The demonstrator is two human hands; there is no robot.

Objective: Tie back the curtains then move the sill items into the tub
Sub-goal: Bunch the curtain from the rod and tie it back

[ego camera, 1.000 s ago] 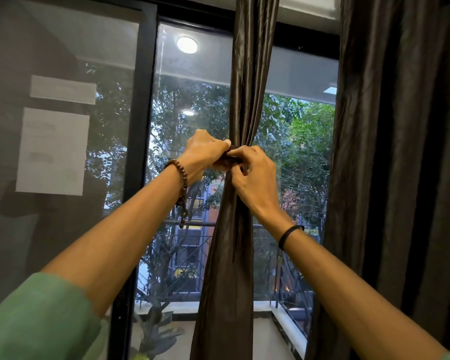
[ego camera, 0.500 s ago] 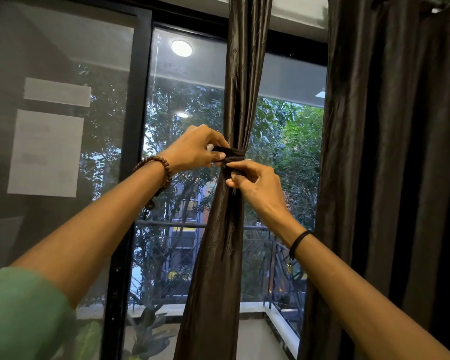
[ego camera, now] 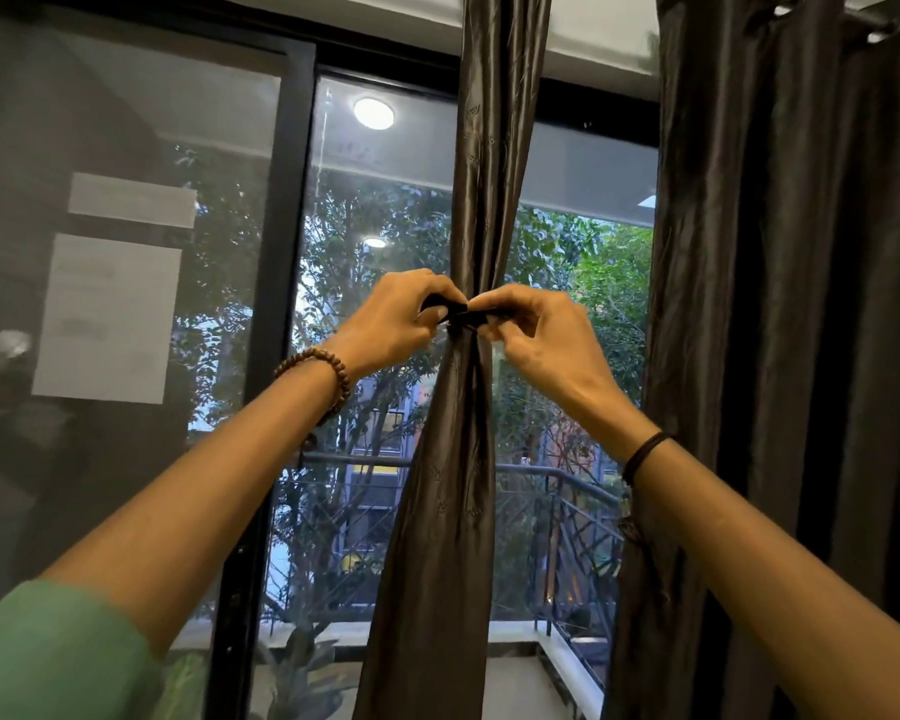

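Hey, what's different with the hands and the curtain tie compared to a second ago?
The right hand slid off the front of the gathered curtain to its right side, so the hands, bunched together before, now sit apart, each pinching an end of the dark tie. The left hand kept its grip; the curtain stays cinched.

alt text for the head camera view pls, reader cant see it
The left hand and right hand pinch a dark tie band around a gathered curtain in front of a glass door. A second curtain hangs untied at the right; trees and a balcony railing show outside.
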